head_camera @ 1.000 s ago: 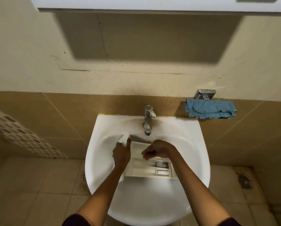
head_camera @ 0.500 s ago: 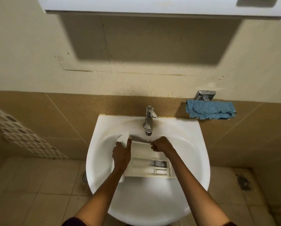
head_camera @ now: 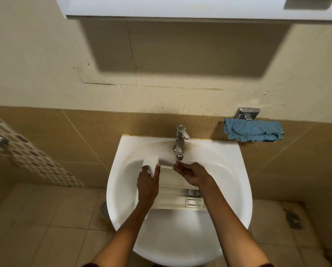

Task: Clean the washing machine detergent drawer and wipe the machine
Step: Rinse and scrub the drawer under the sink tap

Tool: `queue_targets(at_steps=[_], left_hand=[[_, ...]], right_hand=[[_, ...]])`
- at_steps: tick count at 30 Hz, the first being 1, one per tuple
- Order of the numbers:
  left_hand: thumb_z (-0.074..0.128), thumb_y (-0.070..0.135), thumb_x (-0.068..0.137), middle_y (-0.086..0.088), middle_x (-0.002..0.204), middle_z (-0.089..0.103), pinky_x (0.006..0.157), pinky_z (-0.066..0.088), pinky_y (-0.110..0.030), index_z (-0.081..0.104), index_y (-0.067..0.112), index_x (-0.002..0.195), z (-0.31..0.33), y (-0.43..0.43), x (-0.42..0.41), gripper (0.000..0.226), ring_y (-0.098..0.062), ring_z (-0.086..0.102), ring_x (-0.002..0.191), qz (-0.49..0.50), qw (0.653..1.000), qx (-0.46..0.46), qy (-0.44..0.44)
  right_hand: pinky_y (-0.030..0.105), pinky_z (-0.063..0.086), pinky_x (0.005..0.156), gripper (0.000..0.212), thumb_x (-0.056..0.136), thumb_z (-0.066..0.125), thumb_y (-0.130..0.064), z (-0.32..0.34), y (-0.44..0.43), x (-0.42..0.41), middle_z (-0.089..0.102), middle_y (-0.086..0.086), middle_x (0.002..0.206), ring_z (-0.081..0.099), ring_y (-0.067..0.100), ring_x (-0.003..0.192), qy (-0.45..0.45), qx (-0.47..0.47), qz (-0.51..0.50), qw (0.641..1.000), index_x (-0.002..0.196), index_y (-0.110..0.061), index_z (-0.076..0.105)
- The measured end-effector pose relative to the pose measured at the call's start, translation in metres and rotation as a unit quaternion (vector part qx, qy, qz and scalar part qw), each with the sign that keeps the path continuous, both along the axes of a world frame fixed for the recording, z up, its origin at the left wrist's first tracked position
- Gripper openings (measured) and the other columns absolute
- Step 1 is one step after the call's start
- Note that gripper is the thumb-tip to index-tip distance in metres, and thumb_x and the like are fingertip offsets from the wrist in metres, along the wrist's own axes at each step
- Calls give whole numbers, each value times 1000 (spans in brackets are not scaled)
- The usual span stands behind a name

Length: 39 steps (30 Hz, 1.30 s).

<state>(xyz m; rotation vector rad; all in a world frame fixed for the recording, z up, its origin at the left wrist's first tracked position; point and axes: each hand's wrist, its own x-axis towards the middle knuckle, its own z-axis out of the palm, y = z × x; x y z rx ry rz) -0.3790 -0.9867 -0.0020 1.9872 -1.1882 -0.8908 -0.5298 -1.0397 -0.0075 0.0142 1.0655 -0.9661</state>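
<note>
— Where's the detergent drawer point(head_camera: 177, 197)?
— In the sink point(head_camera: 122, 189), under your hands. Your left hand point(head_camera: 147, 185) has its grip clamped on the drawer's front panel.
— And the right hand point(head_camera: 192, 173)?
— Fingers apart, cupped beneath the tap point(head_camera: 180, 143).

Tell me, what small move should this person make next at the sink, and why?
Probably bring the cupped right hand down onto the detergent drawer to rub its compartments. That hand sits right under the tap spout, palm up, as if catching water. The left hand grips the drawer's left end, holding it in the sink. I cannot tell whether water is running.
</note>
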Motion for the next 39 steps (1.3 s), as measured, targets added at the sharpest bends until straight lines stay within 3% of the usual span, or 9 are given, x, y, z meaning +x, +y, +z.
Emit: queue_targets(at_steps=[4, 6, 9, 10, 17, 21, 29, 34, 39], left_hand=[[45, 46, 92, -16, 123, 57, 99, 41, -38, 43, 5, 132, 0, 0, 1, 57, -30, 55, 113, -4, 1000, 4, 4], [45, 45, 92, -16, 125, 56, 100, 40, -37, 43, 5, 132, 0, 1, 1, 57, -30, 54, 115, -4, 1000, 3, 6], [45, 43, 93, -16, 125, 56, 98, 40, -35, 44, 5, 130, 0, 1, 1, 54, -30, 54, 114, -5, 1000, 4, 16], [45, 43, 93, -16, 125, 56, 99, 39, -35, 44, 5, 130, 1, 2, 2, 53, -30, 53, 114, -5, 1000, 6, 22], [44, 40, 94, -13, 138, 48, 107, 34, -37, 36, 9, 139, -6, 14, 7, 55, -28, 46, 125, -44, 995, -34, 77], [38, 76, 73, -9, 143, 42, 110, 34, -47, 26, 13, 143, -18, 18, 15, 95, -27, 42, 129, -88, 990, -48, 103], [36, 88, 63, -7, 131, 55, 112, 31, -44, 54, 15, 129, 4, -11, 28, 100, -26, 48, 124, 8, 926, 92, 366], [53, 38, 89, -3, 80, 62, 70, 41, -28, 63, 16, 77, 22, -28, 28, 27, -16, 53, 74, -33, 953, 97, 286], [54, 28, 86, -8, 86, 60, 67, 39, -28, 53, 12, 84, 16, -31, 35, 16, -20, 53, 78, -52, 961, 92, 254]], right_hand=[[42, 49, 91, 28, 95, 29, 10, 24, 12, 11, 67, 19, 70, 62, 30, 72, 143, -16, 259, 955, 99, 20, 55], [39, 51, 87, 30, 94, 37, 6, 36, 17, 13, 72, 18, 80, 67, 30, 80, 340, -26, 402, 849, 116, 18, 52], [34, 41, 100, 36, 93, 41, -3, 37, 22, 8, 51, 20, 130, 50, 31, 122, 638, -64, 471, 606, 128, 4, 46], [33, 39, 102, 35, 94, 40, -5, 35, 24, 8, 47, 20, 134, 46, 30, 126, 661, -74, 470, 580, 128, 2, 45], [30, 39, 95, 41, 88, 47, 0, 24, 17, -5, 50, 14, 127, 49, 28, 120, 698, -201, 367, 581, 128, -5, 48], [27, 38, 95, 41, 87, 45, 3, 10, 17, -11, 55, 12, 125, 52, 27, 118, 654, -257, 414, 578, 125, -9, 57], [22, 43, 85, 35, 84, 41, 13, 1, 34, -18, 68, 13, 104, 62, 26, 99, 613, -323, 273, 667, 95, -1, 71], [3, 37, 71, 40, 81, 40, 16, -3, 43, -15, 67, 11, 98, 59, 19, 87, 606, -330, 226, 688, 87, -4, 73], [0, 37, 65, 44, 80, 41, 14, -2, 39, -15, 68, 4, 83, 57, 9, 75, 567, -289, 213, 742, 77, -16, 73]])
